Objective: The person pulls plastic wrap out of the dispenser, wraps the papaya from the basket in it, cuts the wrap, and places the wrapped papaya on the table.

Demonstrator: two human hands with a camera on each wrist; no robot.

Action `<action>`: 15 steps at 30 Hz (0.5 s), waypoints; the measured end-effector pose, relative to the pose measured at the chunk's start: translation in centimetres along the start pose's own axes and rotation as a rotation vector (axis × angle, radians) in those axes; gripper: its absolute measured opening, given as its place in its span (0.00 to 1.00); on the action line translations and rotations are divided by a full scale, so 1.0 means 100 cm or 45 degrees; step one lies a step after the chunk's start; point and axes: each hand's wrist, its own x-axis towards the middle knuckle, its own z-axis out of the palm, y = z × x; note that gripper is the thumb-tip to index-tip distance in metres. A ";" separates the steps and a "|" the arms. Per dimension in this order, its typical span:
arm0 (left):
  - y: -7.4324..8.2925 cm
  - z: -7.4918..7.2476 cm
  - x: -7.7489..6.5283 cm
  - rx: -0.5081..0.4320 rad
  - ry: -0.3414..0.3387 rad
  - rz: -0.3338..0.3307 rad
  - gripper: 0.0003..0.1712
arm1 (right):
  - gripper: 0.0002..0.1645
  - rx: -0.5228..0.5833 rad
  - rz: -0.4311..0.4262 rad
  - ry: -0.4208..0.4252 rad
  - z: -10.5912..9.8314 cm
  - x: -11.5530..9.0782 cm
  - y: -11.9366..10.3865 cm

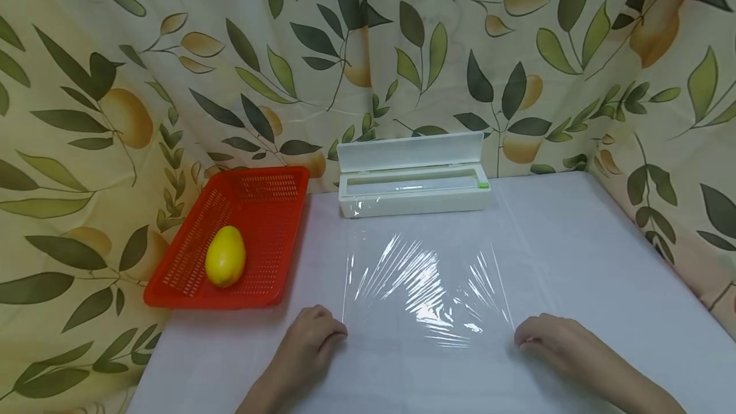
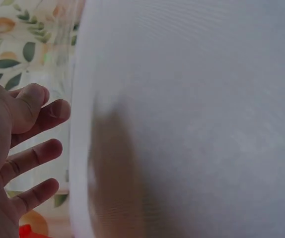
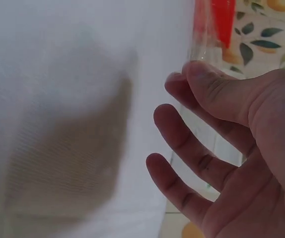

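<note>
A clear sheet of plastic wrap (image 1: pixel 425 286) stretches from the white wrap dispenser box (image 1: pixel 415 203) toward the person, with bright creases fanning across it. At its near left corner the left hand (image 1: pixel 313 340) pinches the film between thumb and index finger. The right hand (image 1: pixel 554 340) pinches the near right corner the same way. In the left wrist view, the other fingers (image 2: pixel 35 158) of that hand are spread loosely; the right wrist view shows the same of the right hand's fingers (image 3: pixel 182 134). The dispenser's lid (image 1: pixel 411 153) stands raised at the back.
A red plastic basket (image 1: pixel 296 235) sits at the left of the table, holding a yellow lemon-like fruit (image 1: pixel 225 257). A green cutter tab (image 1: pixel 483 184) shows at the dispenser's right end. White cloth covers the table (image 1: pixel 598 260), and a leaf-patterned curtain (image 1: pixel 402 50) hangs around it.
</note>
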 end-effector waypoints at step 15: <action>-0.004 0.009 -0.006 0.072 -0.220 -0.108 0.08 | 0.17 -0.084 0.169 -0.138 0.017 -0.001 -0.002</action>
